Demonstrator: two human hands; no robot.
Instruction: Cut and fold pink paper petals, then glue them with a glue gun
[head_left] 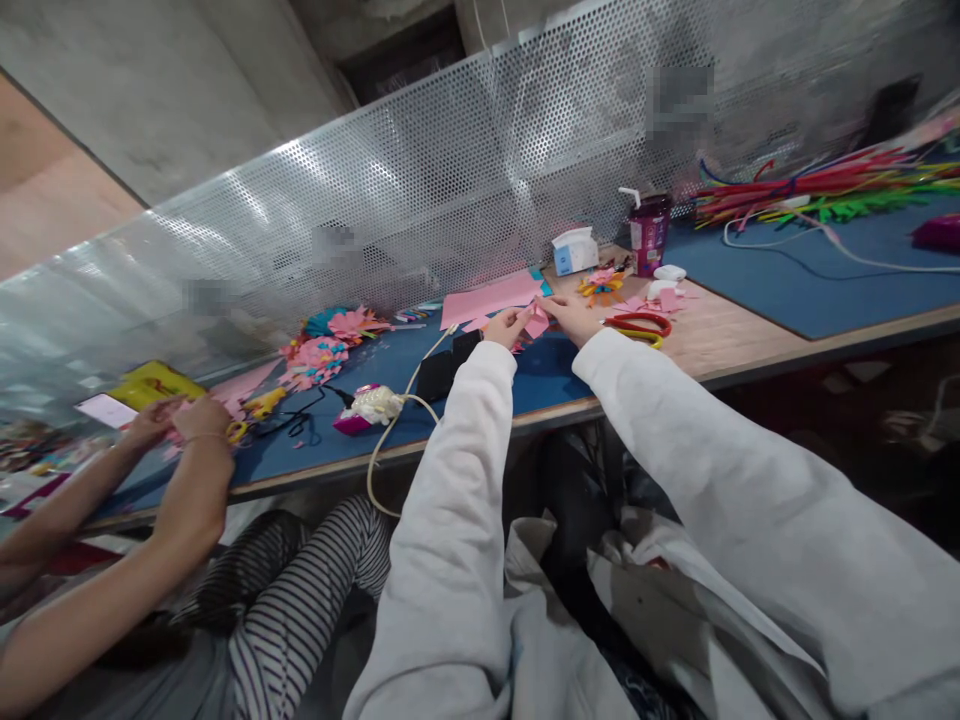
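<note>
Between my two hands, just above the blue table mat, is a small folded piece of pink paper [535, 321]. My left hand [507, 327] pinches its left side. The fingers of my right hand [571, 317] are closed on its upper right corner. Behind my hands lies a larger pink paper sheet [484, 298]. Scissors with red and yellow handles [641, 326] rest just right of my right hand, their blades partly hidden. Beyond them sits an orange and yellow paper flower [601, 285].
A tissue pack [575, 252] and a purple cup with a straw [649, 235] stand at the back. Pink paper flowers [319, 360], a cable [386, 435] and a black box [436, 376] lie to the left. A co-worker's hands [199, 415] handle pink paper farther left. Colourful pipe cleaners [810, 185] lie right.
</note>
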